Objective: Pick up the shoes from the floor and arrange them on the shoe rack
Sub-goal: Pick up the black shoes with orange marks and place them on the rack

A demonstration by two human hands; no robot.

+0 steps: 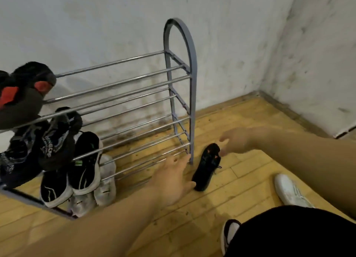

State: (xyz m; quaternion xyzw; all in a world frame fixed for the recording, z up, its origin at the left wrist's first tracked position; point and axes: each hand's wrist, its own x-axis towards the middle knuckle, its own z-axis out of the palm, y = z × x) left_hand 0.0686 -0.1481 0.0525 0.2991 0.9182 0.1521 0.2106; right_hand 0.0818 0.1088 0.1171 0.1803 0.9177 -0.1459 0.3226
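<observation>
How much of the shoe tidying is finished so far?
Done: several shoes already sit on the left of the shoe rack. In hand: the right hand reaches for the black shoe on the floor by the rack's end, the left hand open nearby. Left: that shoe, and perhaps the white shoe, unless it is being worn.

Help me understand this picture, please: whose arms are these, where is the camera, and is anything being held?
No machine here: a person works bare-handed, and the single picture comes from a camera on their head, looking forward and down. Both arms reach toward a black shoe lying on the wooden floor beside the metal shoe rack. The left hand is spread open by the shoe's near end; the right hand is open at its far end. Neither holds anything; blur hides whether the right one touches it. Other shoes sit on the rack's left side, and a white shoe shows further right.
</observation>
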